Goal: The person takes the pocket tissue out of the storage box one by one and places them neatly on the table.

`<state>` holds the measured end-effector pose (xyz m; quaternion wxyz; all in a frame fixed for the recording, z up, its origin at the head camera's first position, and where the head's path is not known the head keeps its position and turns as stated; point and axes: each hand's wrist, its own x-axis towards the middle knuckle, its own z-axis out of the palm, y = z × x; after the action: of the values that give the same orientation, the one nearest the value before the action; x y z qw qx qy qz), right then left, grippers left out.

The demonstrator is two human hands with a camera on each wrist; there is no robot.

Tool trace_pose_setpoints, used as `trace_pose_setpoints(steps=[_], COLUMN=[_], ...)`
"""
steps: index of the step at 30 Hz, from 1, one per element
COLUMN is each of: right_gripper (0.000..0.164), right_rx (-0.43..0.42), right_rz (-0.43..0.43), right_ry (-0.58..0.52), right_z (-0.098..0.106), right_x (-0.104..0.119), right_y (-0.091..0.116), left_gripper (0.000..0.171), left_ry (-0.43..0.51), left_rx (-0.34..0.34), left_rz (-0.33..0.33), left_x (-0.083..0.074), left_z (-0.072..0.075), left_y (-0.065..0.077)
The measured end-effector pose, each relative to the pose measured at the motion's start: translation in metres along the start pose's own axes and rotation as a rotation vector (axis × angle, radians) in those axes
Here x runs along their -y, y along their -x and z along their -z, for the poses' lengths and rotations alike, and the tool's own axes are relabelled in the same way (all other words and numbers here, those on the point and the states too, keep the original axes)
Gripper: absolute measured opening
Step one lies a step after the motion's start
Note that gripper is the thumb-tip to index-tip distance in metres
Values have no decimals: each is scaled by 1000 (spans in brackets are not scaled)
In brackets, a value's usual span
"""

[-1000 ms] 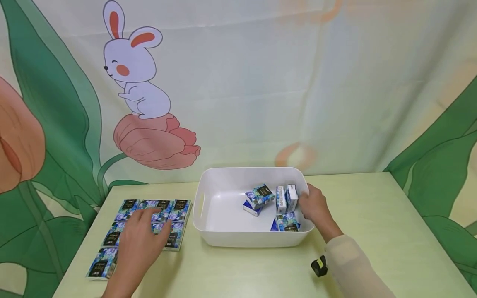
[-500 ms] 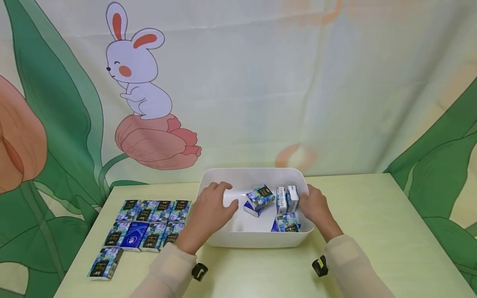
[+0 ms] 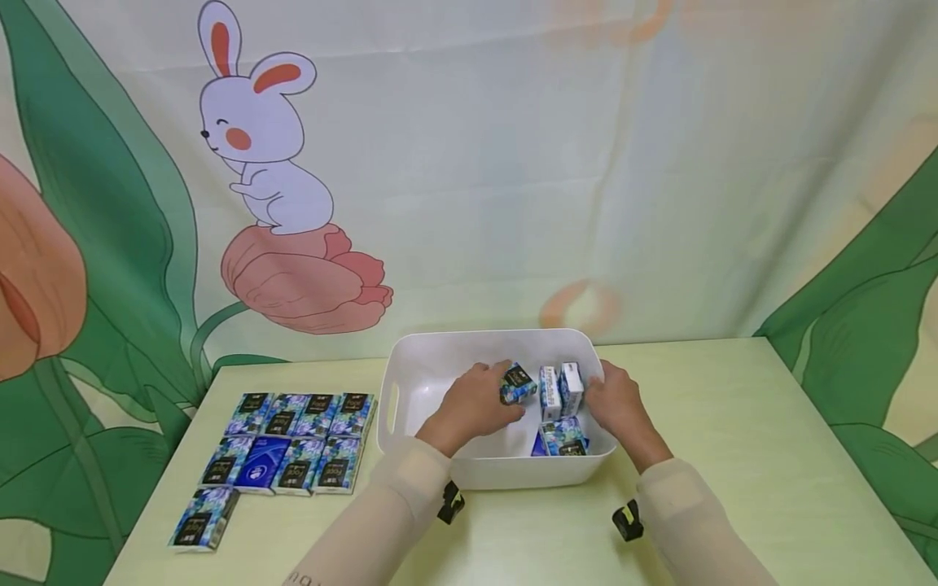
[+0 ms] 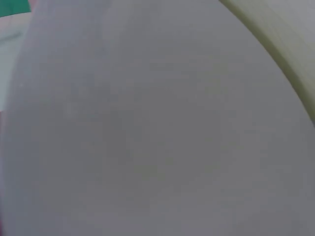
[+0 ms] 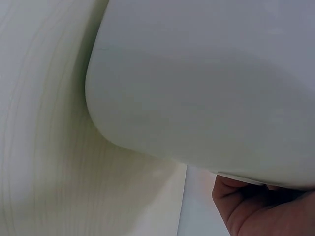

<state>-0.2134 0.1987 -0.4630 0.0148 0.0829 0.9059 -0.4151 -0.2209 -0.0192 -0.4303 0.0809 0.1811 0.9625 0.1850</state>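
A white plastic bin (image 3: 513,472) stands on the table in the head view, with several small tissue packs inside. My left hand (image 3: 475,403) reaches over its near wall, thumb and fingers around a blue floral tissue pack (image 3: 519,384) with a black label. The dark blue pack beneath is hidden by the hand. At the bin's right end my right hand (image 3: 619,403) grips the handle side; the right wrist view shows those curled fingers (image 5: 246,201) at the rim. To the right inside, two packs (image 3: 560,391) stand on edge, and a floral pack (image 3: 564,437) overlaps a blue one.
Left of the bin, several tissue packs (image 3: 296,476) lie in neat rows on the pale wooden table (image 3: 733,423), one dark blue pack (image 3: 262,464) among them. A single pack (image 3: 203,518) starts a front row. Behind hangs a printed rabbit curtain (image 3: 469,203).
My left hand has moved right from the rows of packs, across the bin's left end, and onto a tissue pack inside. The right hand stays at the bin's right end.
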Motion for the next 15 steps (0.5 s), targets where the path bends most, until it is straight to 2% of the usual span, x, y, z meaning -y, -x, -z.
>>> trace_pose_setpoints(steps=[3,6,9,12,15], right_gripper=[42,42,41,40,40], right_rx=[12,20,11,1,-2], right_rz=[-5,-7,-2,-4,-8], right_ry=[0,-4,-1,6,5], right_z=[1,1,1,1,2], right_x=[0,1,2,2,2], right_y=[1,2,2,1,0], left_gripper=[65,47,32,29,37], left_ry=[-76,-157,-196,-143,-58], left_rx=[-5,-75,-146,-176,-203], left_rz=[11,12,-11,-17,-18], left_x=[1,1,2,0,0], left_z=[-13,-24,-24,-17,-7], left_y=[-7,-9,-7,-2,6])
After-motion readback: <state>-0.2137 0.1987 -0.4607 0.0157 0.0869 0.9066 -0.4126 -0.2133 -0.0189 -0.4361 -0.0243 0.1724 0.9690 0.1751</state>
